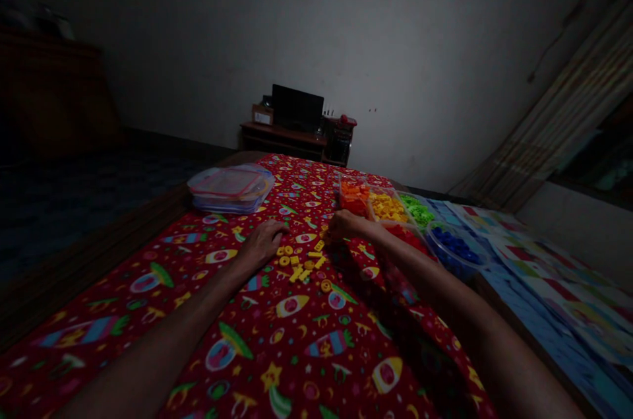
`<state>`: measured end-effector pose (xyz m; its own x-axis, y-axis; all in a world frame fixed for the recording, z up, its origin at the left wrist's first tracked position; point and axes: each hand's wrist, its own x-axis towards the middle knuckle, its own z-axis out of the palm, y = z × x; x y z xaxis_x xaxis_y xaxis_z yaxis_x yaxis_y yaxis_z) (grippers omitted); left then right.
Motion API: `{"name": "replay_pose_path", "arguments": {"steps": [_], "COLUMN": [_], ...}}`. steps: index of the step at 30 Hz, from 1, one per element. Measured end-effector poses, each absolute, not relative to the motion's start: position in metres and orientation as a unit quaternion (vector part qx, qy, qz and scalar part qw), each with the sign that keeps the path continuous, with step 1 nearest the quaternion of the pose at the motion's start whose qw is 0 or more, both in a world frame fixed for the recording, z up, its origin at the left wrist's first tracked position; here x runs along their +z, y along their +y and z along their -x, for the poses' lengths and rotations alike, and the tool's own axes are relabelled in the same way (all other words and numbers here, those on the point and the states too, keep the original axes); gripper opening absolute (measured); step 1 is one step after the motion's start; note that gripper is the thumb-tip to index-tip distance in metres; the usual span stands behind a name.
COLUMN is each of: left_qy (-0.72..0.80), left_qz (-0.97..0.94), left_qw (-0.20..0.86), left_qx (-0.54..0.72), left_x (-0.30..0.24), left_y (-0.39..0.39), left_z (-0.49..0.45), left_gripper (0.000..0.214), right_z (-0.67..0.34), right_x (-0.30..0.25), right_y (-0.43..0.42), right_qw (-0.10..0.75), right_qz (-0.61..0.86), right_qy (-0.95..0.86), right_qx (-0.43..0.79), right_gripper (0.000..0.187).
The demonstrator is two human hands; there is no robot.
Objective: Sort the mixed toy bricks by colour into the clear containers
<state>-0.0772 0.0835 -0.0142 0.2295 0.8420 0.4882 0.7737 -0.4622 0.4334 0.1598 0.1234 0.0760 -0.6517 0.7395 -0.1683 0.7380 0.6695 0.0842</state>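
Observation:
My left hand (262, 242) lies on the red patterned cloth (306, 340), fingers curled down flat beside a scatter of small yellow pieces (302, 262). My right hand (342, 224) rests just right of those pieces, fingers bent inward near them; whether it grips one is hidden in the dim light. Behind the right hand stand clear tubs of orange pieces (354, 196), yellow pieces (388, 206), green pieces (418, 210), red pieces (409, 238) and blue pieces (455, 249).
A stack of clear plastic lids (230, 187) lies at the far left of the cloth. A patterned mat (548, 280) spreads to the right. A low wooden stand with a dark screen (297, 109) is against the back wall. A curtain (564, 115) hangs right.

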Motion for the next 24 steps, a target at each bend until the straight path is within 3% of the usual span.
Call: {"name": "replay_pose_path", "arguments": {"steps": [6,12,18,21,24], "left_qy": [0.516,0.517,0.520,0.520,0.523], "left_qz": [-0.783,-0.782,-0.783,-0.786,-0.785], "left_qw": [0.048,0.052,0.049,0.048,0.044], "left_qx": [0.343,0.344,0.337,0.332,0.330], "left_x": [-0.013,-0.014,-0.013,-0.013,-0.012], "left_y": [0.083,0.083,0.084,0.085,0.085], "left_z": [0.078,0.078,0.077,0.078,0.078], "left_gripper": [0.030,0.029,0.031,0.031,0.031], "right_z": [-0.161,-0.214,-0.277,-0.270,-0.231], "right_x": [0.070,0.108,0.133,0.128,0.115], "right_y": [0.109,0.126,0.144,0.144,0.136], "right_qw": [0.056,-0.007,-0.015,-0.043,-0.040], "right_qz": [-0.442,-0.539,-0.622,-0.615,-0.539], "right_qy": [0.895,0.840,0.775,0.776,0.834], "right_qx": [0.021,0.062,0.111,0.134,0.109], "right_gripper": [0.018,0.024,0.025,0.034,0.029]}}
